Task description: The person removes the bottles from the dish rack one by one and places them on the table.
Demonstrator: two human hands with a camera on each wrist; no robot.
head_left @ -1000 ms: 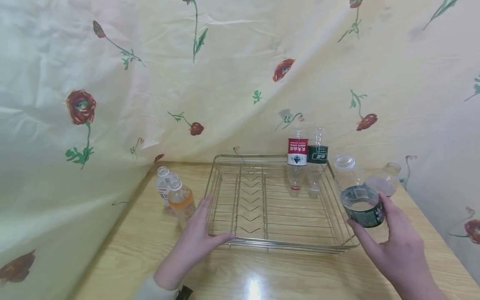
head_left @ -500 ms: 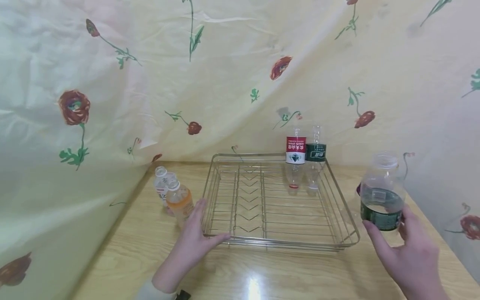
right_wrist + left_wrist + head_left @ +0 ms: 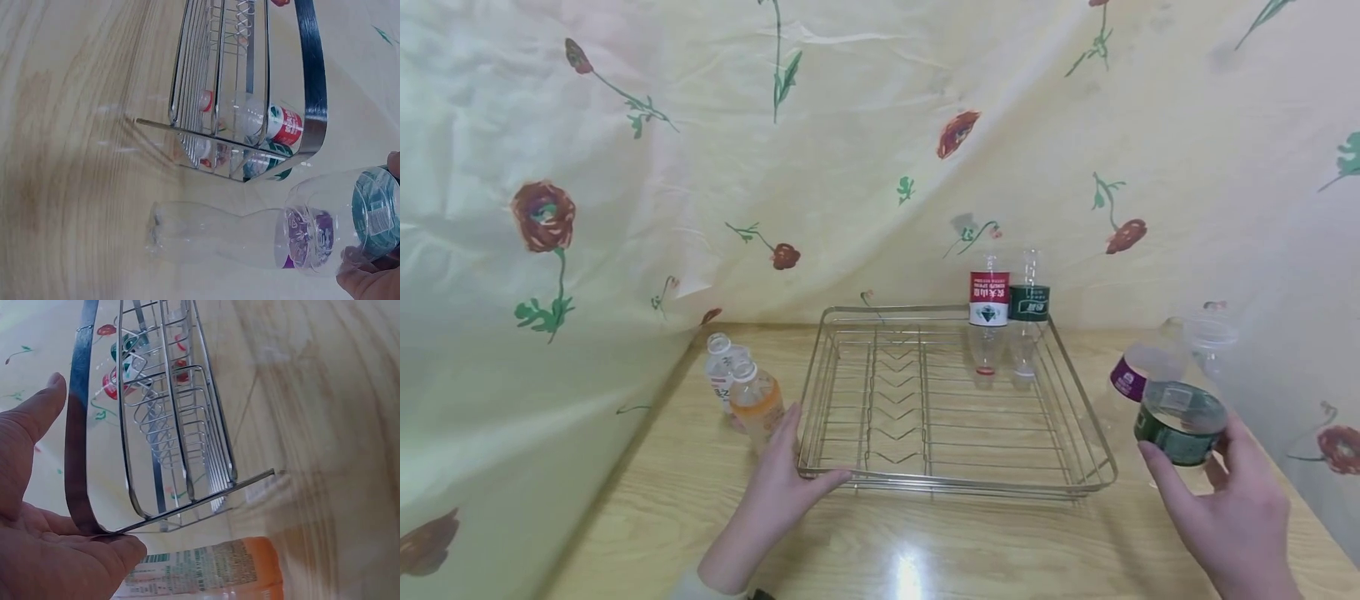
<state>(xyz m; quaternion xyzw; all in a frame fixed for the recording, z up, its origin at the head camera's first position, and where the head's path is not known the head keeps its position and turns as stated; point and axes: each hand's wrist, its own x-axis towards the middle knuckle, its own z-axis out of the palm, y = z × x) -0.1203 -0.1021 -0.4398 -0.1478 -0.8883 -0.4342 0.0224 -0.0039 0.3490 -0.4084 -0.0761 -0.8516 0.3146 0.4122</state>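
Observation:
Out to the right of the wire dish rack (image 3: 977, 483), my right hand (image 3: 1232, 508) grips a clear plastic bottle (image 3: 1180, 429) with a green label. Its neck leans up and to the right in the head view. Just behind it stands a second clear bottle with a purple label (image 3: 1129, 379), which the held one overlaps in the right wrist view. My left hand (image 3: 778, 475) touches the rack's front left corner, thumb spread along the front rim (image 3: 78, 425) and fingers straight. Close by its fingers is an orange-banded bottle (image 3: 758, 404).
Inside the rack's back right part, a red-labelled bottle (image 3: 988, 300) and a green-labelled bottle (image 3: 1028, 304) stand upside down. Another clear bottle (image 3: 721, 371) is at the left behind the orange-banded one. A flowered cloth (image 3: 865, 167) hangs behind the wooden table (image 3: 820, 550).
My right hand has carried the green-labelled bottle rightward, its neck swinging from left-leaning through upright to right-leaning. The purple-labelled bottle shows more now. My left hand stays at the rack corner.

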